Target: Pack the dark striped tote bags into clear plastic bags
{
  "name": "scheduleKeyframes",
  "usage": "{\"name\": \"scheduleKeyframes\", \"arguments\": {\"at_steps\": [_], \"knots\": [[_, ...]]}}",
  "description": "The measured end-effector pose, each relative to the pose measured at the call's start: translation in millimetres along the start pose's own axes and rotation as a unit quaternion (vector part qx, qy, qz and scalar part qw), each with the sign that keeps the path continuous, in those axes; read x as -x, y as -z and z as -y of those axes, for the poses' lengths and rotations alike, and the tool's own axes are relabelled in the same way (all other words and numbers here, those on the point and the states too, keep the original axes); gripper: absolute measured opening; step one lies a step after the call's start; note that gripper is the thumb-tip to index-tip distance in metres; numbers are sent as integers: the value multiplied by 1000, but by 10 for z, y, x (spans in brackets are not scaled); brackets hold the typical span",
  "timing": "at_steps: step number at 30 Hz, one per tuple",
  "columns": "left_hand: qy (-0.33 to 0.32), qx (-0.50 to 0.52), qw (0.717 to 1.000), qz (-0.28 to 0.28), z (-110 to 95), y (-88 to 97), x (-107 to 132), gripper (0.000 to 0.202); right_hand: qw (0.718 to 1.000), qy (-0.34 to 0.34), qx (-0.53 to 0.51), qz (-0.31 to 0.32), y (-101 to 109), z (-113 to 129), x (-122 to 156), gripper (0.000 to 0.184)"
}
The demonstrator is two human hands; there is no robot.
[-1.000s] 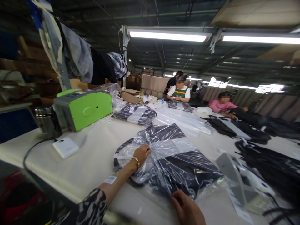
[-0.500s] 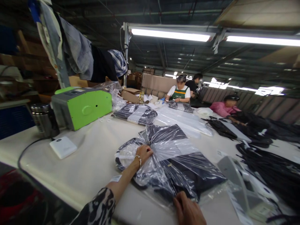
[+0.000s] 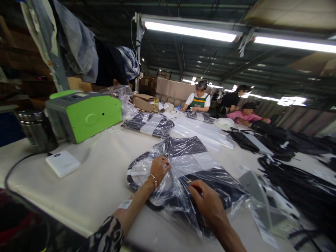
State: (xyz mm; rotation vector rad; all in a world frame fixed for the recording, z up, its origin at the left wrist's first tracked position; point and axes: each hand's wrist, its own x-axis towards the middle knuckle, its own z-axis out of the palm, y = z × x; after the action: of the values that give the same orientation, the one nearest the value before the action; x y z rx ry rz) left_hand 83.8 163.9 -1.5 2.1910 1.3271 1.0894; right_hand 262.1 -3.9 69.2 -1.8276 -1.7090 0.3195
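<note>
The dark, flat, soft-looking bundle (image 3: 185, 166) wrapped in clear, crinkled plastic film (image 3: 175, 177) lies on the cream-topped table (image 3: 99, 185), to the right of and in front of the boxy lime-green and grey machine (image 3: 91, 113). It probably handles as light and pliable, its film slippery and easily torn; the gather suits one hand, the broad body a palm beneath. A pale band (image 3: 203, 161) crosses the body, and glossy creases radiate from the gather. The left hand (image 3: 159, 168), on the machine side, pinches the gathered film; the right hand (image 3: 207, 201) curls over the body, its grip's hold indeterminable.
</note>
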Motion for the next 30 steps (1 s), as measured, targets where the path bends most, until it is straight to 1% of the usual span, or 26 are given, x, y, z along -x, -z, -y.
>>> {"name": "scheduleKeyframes", "arguments": {"at_steps": [2,4,6,8,9,11,13,15,16,17,18,20,23,25,27,28,30], "knots": [[0,-1,1000,0,-4,15,2,3,999,22,-30,-20,-120,165,-397,20],[0,-2,1000,5,-12,27,9,6,998,27,-53,-24,-355,227,-743,26],[-1,-3,1000,11,-26,31,24,11,997,25,-72,-14,-604,203,-983,28],[2,-4,1000,16,-43,38,36,17,996,26,-81,0,-785,130,-1101,18],[6,-5,1000,19,-48,53,34,19,996,27,-82,5,-840,87,-1122,14],[12,2,999,30,-36,128,4,19,996,25,-83,5,-895,6,-1112,16],[17,-24,999,43,27,281,-69,26,996,19,-85,-4,-916,-54,-1070,19],[43,-115,991,51,156,489,-174,35,996,13,-86,-16,-943,-89,-1029,20],[73,-179,980,54,240,595,-230,37,996,11,-86,-23,-964,-99,-1013,20],[98,-216,970,60,332,692,-281,39,996,9,-85,-29,-987,-107,-1000,20],[118,-242,960,73,423,772,-324,38,996,8,-84,-34,-1011,-113,-991,20],[141,-257,950,111,578,873,-380,33,996,13,-81,-36,-1047,-123,-984,19],[152,-260,938,174,673,904,-394,28,996,34,-79,-18,-1043,-139,-997,18],[162,-261,930,204,642,905,-340,27,995,49,-82,3,-990,-143,-1010,16],[168,-264,922,228,556,928,-189,26,993,64,-91,30,-894,-139,-1001,14],[168,-266,919,240,497,951,-64,26,991,72,-97,50,-830,-137,-980,13],[160,-265,913,266,352,1021,282,27,985,84,-103,106,-676,-136,-895,12]]}}
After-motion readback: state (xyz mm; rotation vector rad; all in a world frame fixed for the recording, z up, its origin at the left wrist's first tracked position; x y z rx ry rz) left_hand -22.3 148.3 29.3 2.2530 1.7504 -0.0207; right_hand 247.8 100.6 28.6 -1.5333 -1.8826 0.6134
